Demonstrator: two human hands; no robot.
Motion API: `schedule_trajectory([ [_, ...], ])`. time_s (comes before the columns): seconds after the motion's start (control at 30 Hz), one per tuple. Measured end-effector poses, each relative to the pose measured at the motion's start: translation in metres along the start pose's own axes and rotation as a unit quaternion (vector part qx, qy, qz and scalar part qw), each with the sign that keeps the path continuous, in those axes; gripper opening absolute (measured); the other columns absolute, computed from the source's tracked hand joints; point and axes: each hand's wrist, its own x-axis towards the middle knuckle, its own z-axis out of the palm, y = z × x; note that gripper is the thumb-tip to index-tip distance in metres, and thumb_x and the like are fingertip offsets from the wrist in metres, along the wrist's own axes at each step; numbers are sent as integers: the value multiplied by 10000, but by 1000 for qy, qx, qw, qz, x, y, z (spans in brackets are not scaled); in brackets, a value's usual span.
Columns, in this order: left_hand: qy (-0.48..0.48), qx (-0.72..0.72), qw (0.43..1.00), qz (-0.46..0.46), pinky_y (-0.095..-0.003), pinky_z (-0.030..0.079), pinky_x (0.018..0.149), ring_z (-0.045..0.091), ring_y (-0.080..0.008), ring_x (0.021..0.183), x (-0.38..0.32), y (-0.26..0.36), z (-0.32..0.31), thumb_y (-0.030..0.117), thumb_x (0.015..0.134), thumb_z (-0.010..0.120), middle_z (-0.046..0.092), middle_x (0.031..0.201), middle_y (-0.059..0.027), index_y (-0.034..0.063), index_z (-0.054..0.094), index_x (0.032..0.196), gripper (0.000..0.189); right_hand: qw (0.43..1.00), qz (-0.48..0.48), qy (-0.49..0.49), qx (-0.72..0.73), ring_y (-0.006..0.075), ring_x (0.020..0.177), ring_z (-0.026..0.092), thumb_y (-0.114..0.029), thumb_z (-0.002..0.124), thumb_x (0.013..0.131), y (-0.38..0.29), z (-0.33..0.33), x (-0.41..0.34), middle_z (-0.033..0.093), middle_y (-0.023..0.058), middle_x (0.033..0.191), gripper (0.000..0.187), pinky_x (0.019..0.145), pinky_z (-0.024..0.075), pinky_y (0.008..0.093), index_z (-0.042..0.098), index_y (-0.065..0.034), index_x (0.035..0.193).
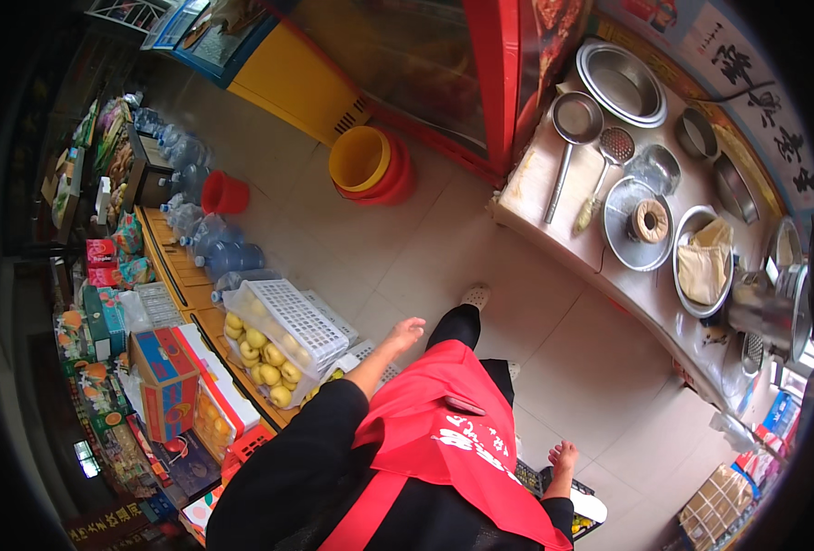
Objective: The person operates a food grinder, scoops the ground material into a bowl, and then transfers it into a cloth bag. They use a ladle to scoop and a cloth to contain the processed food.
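My left hand (404,333) hangs empty over the tiled floor, fingers loosely apart. Close to it on the left is a white plastic crate (303,320) tipped on its side, with yellow-green apples (264,355) showing at its lined mouth. My right hand (564,456) is lower, at my right side, also holding nothing visible, with fingers loosely curled and apart. Beside and below that hand is a dark crate (589,492), partly hidden by my arm and red apron (441,413). My feet in pale perforated clogs (476,296) are in mid-stride.
On the right, a covered table (517,196) holds a ladle (567,165), a skimmer (603,172) and metal basins (620,82). Ahead stand stacked red and yellow buckets (360,160) by a red-framed cabinet (493,82). Left are water jugs (235,256), a red bucket (225,192) and fruit cartons (166,382).
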Motion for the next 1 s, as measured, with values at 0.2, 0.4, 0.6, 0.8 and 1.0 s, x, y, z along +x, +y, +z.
schedule_trajectory([
  [0.2, 98, -34, 994, -20, -273, 504, 825, 582, -93, 853, 15, -12, -77, 167, 937, 642, 654, 965, -12, 108, 624, 1322, 390, 958, -255, -108, -70, 100, 500, 470, -212, 544, 1013, -166, 170, 28, 513, 6, 697, 155, 400, 354, 262, 569, -67, 966],
  [0.4, 134, -65, 984, -102, -275, 516, 706, 606, -108, 763, -2, -94, -109, 156, 963, 607, 678, 943, -49, 79, 627, 1318, 364, 809, -507, -40, -294, 312, 1107, 652, -150, 558, 997, -357, 361, 25, 674, 195, 1191, 318, 968, 500, 404, 601, 14, 1266],
  [0.6, 114, -125, 967, -190, -274, 524, 712, 610, -127, 785, -33, -115, -111, 86, 918, 625, 691, 964, -53, 102, 630, 1311, 393, 734, -584, 95, -334, 454, 1371, 384, -267, 634, 905, -429, 465, 42, 422, 270, 1485, 728, 1163, 279, 542, 337, 33, 1498],
  [0.8, 77, -85, 970, -216, -238, 467, 646, 649, -119, 808, -24, -88, -115, 132, 964, 580, 714, 1037, -68, 115, 565, 1370, 406, 767, -525, 160, -333, 421, 1044, 571, -202, 715, 808, -460, 481, 20, 589, 215, 1107, 528, 919, 472, 490, 471, -25, 1242],
  [1.0, 32, 18, 987, -158, -270, 479, 695, 646, -112, 819, 46, -37, -94, 147, 975, 562, 713, 1037, -41, 111, 576, 1360, 387, 844, -524, -71, -91, 384, 719, 597, -107, 614, 807, -449, 448, 5, 566, 205, 767, 272, 670, 474, 484, 484, -40, 1037],
])
